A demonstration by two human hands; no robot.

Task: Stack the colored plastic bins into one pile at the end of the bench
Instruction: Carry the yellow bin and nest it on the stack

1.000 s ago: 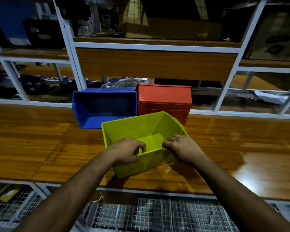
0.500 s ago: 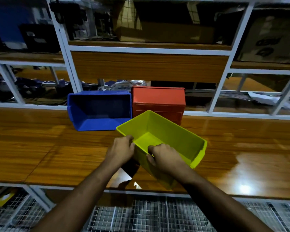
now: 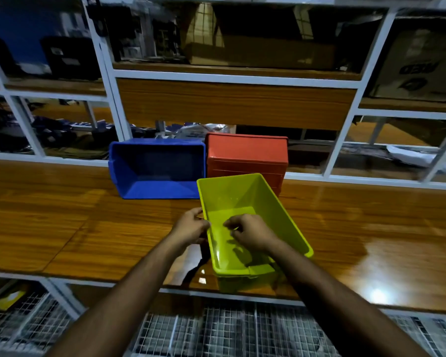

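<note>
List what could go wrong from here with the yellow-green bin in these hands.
1. The yellow-green bin overhangs the near edge of the bench; it could tip off if released.
2. Only the left hand seems to pinch its rim, while the right hand sits inside, so the grip may slip.
3. The blue bin and red bin lie on their sides; nesting may jam unless they are righted.

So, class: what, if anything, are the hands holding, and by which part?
The yellow-green bin: left hand grips its left wall's rim; right hand reaches inside, grip unclear.
</note>
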